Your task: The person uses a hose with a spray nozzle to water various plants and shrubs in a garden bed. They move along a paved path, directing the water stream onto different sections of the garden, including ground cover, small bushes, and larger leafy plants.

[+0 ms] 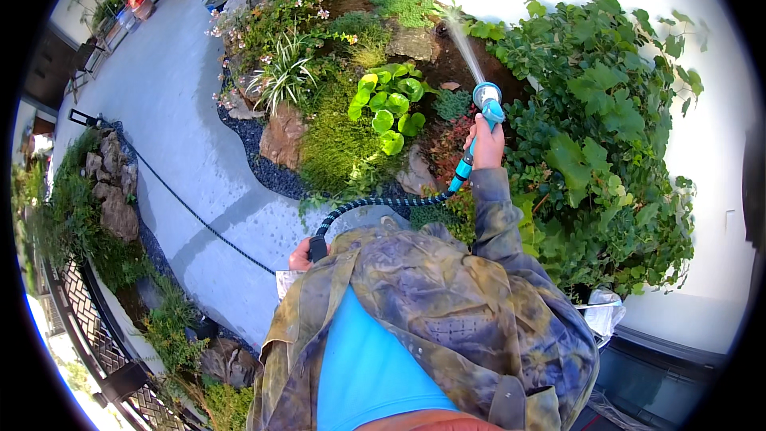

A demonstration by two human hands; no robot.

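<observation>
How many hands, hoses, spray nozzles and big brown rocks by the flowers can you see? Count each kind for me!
Hands: 2, the right hand on the nozzle and the left hand on the hose
Hoses: 1, the dark hose
Spray nozzles: 1, the blue spray nozzle, spraying water
Big brown rocks in the bed: 3
Total: 7

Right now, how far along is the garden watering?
Done: the grey paved path beside the bed looks wet and speckled with drops. In hand: the right hand holds the turquoise hose spray nozzle, its jet hitting the brown rock and soil at the bed's back; the left hand grips the black braided hose. Left: cannot tell whether the big-leafed vine on the right is wet.
</observation>
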